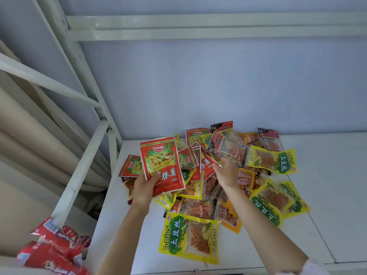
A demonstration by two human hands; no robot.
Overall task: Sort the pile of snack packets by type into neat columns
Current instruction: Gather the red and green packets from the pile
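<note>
The left hand (pixel 146 187) grips a red packet (pixel 161 165) upright above the pile (pixel 208 185) heaped near the surface's (pixel 327 195) far left corner, while the right hand (pixel 226 173), fingers curled into the heap's middle, pinches another red packet (pixel 207 165) lying just left of it.

The packet (pixel 161 165) at centre left is red, with a green-and-yellow picture and a white edge. More red packets (pixel 130 166) of the same pattern lie to its left and behind it. The near packet (pixel 188 238) is yellow with a green patch, yellow lettering and orange strips behind a clear window; two like it (pixel 271 160) lie at right. The far packets (pixel 221 127) have dark tops with red. An orange packet (pixel 230 217) lies mid-pile. The table (pixel 327 175) is white, the wall (pixel 198 86) pale blue, the boxes (pixel 57 249) at near left red and white.
</note>
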